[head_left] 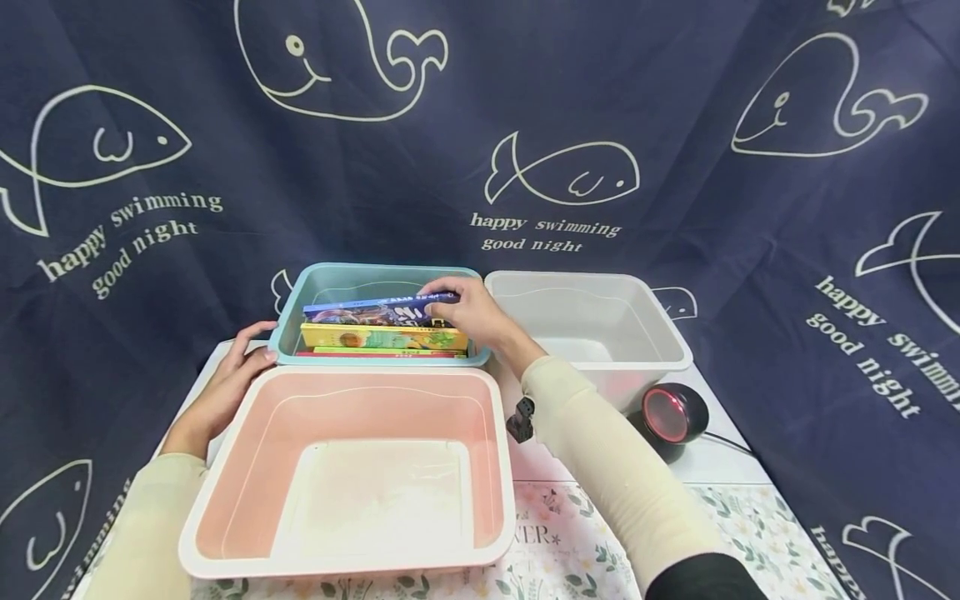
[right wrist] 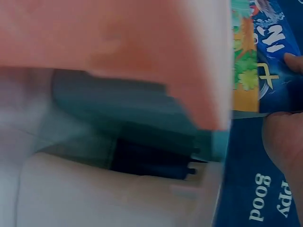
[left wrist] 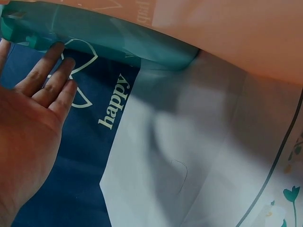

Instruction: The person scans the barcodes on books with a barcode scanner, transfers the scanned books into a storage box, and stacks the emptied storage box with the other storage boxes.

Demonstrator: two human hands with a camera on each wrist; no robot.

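My right hand pinches the right end of a blue book inside the teal bin, thumb on its cover. In the right wrist view the thumb presses the dark blue cover. A yellow book stands in front of it, with green and red book edges nearer the bin's front wall. My left hand touches the teal bin's left end; in the left wrist view its fingers are fairly straight and close to the bin's wall.
A pink bin stands in front of the teal bin. To the right is a grey-white bin. A round black device with a red-lit face and a cable sits beside it. A dark blue curtain hangs behind.
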